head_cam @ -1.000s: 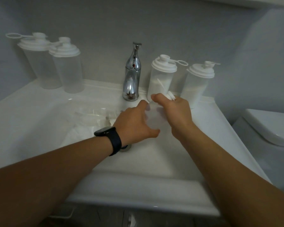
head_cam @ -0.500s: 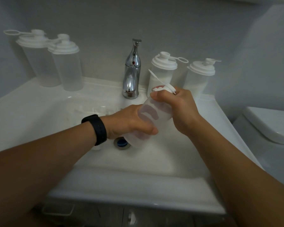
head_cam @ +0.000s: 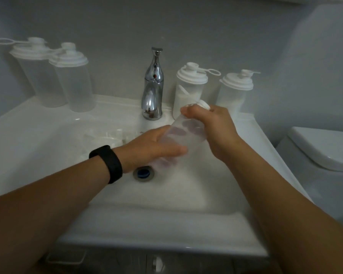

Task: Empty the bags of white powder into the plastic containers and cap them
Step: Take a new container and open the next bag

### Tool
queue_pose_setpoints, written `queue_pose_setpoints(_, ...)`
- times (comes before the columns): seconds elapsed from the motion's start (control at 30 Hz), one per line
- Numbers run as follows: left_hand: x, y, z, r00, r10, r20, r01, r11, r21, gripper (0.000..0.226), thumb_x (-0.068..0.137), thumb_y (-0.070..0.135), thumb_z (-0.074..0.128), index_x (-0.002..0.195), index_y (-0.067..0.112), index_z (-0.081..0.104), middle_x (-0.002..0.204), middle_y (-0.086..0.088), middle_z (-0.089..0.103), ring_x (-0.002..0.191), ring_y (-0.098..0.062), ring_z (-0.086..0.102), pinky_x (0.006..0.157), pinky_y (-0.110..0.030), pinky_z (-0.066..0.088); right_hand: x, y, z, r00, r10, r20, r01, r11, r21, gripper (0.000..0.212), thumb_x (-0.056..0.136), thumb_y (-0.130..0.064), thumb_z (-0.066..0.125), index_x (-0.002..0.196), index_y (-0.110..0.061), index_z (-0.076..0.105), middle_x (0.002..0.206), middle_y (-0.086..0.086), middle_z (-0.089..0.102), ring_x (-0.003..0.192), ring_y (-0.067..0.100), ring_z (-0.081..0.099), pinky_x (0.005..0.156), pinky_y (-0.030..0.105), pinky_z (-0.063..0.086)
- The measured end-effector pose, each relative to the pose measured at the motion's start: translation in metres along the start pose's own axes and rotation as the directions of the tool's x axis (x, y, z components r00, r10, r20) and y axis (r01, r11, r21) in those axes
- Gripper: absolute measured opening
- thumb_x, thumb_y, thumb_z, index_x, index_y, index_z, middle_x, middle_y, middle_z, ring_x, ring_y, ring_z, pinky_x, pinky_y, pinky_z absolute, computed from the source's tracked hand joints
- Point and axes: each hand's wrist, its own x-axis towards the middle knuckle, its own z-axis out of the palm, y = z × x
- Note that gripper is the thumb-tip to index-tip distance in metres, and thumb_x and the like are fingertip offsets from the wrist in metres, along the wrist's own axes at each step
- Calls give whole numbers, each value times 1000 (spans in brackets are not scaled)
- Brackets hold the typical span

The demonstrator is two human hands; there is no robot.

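**Both hands hold a clear container over the sink**

The translucent plastic container (head_cam: pixel 183 135) is tilted over the sink (head_cam: pixel 48 135) basin, above the drain (head_cam: pixel 143 173), looking empty. The left hand (head_cam: pixel 152 149) wraps its lower part, fingers curled round it; the right hand (head_cam: pixel 214 127) grips near the top, fingers showing through the plastic. Behind, beside the tap (head_cam: pixel 152 88), two capped containers (head_cam: pixel 188 89) hold white powder; two empty capped ones (head_cam: pixel 71 80) stand at left.

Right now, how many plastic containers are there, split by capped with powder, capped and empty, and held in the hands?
Capped with powder: 2
Capped, empty: 2
Held, tilted over the sink by left hand and right hand: 1
Total: 5
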Motion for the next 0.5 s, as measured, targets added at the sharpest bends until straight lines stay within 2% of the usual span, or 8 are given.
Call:
queue_pose_setpoints(0.07, 1, 1, 7, 975, 119, -190, -49, 940, 338, 69, 73, 45, 91, 130, 36, 52, 106, 12, 71, 86, -1, 70, 80, -27, 57, 2, 4, 3, 991, -21, -129, 4, 991, -137, 28, 69, -33, 85, 81, -9, 74, 72, 2, 70, 76, 25, 74, 72, 41, 57)
queue_pose_setpoints(0.13, 3, 1, 9, 958, 156, -240, -41, 904, 425, 70, 69, 50, 92, 124, 38, 51, 103, 15, 70, 83, 2, 68, 78, -23, 56, 0, 5, 6, 987, -24, -161, -3, 986, -168, 30, 68, -36, 85, 79, -10, 74, 70, 3, 71, 73, 25, 73, 72, 41, 58)
queue_pose_setpoints(0.27, 9, 5, -1, 984, 111, -136, -56, 933, 356, 62, 64, 42, 91, 115, 33, 56, 98, 7, 75, 82, -5, 71, 81, -31, 58, -1, -1, 1, 992, 1, -126, -4, 1000, -17, 25, 67, -27, 83, 81, -8, 73, 70, 3, 67, 70, 18, 69, 67, 31, 55)
queue_pose_setpoints(0.4, 5, 7, -7, 997, 74, -19, -68, 973, 222, 56, 67, 28, 86, 115, 25, 59, 100, -3, 75, 83, -8, 70, 74, -23, 55, -6, -2, 5, 995, 26, -96, -22, 999, 39, 19, 72, -18, 82, 80, -5, 71, 73, 11, 65, 69, 21, 66, 62, 26, 54)
queue_pose_setpoints(0.5, 2, 5, -9, 998, 51, 33, -55, 992, 110, 55, 67, 22, 84, 116, 20, 58, 100, -11, 74, 83, -13, 70, 72, -24, 55, -8, -5, 8, 998, 5, -69, -1, 998, 55, 27, 65, -24, 80, 80, -4, 70, 76, 14, 63, 69, 22, 64, 60, 26, 53)
